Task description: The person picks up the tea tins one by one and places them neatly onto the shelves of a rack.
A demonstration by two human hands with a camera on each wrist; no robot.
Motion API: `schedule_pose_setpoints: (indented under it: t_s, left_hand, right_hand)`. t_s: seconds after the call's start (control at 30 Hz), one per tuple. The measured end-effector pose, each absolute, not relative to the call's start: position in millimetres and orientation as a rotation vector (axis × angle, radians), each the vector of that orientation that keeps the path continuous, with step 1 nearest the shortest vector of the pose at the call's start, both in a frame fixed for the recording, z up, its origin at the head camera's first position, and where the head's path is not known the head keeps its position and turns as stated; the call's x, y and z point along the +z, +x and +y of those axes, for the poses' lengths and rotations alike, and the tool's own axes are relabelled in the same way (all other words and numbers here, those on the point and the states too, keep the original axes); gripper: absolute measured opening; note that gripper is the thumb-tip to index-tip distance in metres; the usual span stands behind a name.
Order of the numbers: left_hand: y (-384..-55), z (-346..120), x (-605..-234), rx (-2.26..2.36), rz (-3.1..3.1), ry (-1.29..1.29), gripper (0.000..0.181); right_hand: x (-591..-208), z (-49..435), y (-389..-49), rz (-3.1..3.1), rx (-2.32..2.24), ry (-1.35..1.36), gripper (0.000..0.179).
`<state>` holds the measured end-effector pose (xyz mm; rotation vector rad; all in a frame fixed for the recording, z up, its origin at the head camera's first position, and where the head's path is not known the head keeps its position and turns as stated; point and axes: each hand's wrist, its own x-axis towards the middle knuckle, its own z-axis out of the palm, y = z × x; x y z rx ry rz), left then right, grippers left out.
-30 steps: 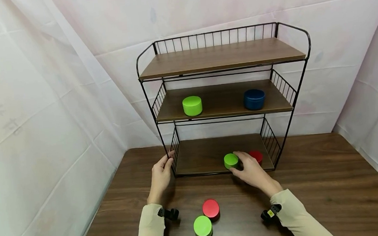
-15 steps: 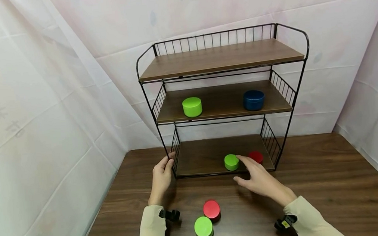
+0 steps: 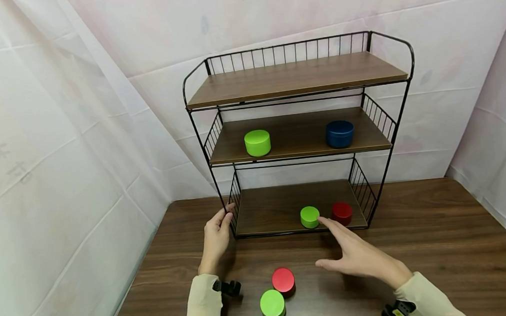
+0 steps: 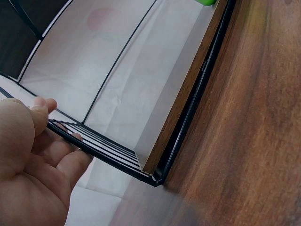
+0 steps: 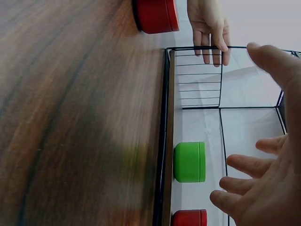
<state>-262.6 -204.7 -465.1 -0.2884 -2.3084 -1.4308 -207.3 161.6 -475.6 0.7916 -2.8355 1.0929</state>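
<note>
My left hand [image 3: 216,236] grips the black wire post at the lower left of a three-tier rack [image 3: 302,154]; in the left wrist view the thumb and fingers [image 4: 75,165] curl round the frame. My right hand [image 3: 356,252], fingers spread and holding nothing, hovers in front of the bottom shelf. Its fingertips overlap the edge of a small green round tin [image 3: 309,217] in the head view. To the right of that tin stands a red round tin [image 3: 341,213] on the same shelf. In the right wrist view both tins sit beyond the spread fingers.
On the middle shelf stand a larger green tin [image 3: 258,143] and a dark blue tin [image 3: 340,134]. A red tin [image 3: 283,281] and a green tin [image 3: 272,305] lie close together on the wooden table [image 3: 445,241] in front. White cloth [image 3: 75,143] hangs behind and beside the rack.
My right hand has let go of the small green tin on the bottom shelf and drawn back toward the lower right, its fingers spreading. The left hand stays on the rack's post.
</note>
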Motion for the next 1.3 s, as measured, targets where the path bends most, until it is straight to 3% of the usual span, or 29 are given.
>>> schedule_pose_setpoints:
  t_s: [0.13, 0.37, 0.8, 1.3]
  left_hand:
    - [-262.2, -204.5, -464.0, -1.462, -2.307, -0.283, 0.031]
    - [-285.2, -217.3, -494.5, -1.438, -2.32, -0.264, 0.032]
    - [-264.3, -204.8, -462.7, -1.467, -2.319, -0.257, 0.031]
    - [-263.3, -205.2, -462.8, -1.458, -2.315, -0.253, 0.03]
  right_hand:
    - [-478.1, 162.5, -203.2, -2.833, 1.117, 0.866, 0.106]
    - [-480.3, 155.0, -196.0, -2.83, 1.143, 0.947, 0.11]
    - [-497.3, 127.2, -194.3, -2.826, 1.206, 1.054, 0.107]
    - [-511.0, 98.0, -189.2, -2.837, 1.136, 1.201, 0.098]
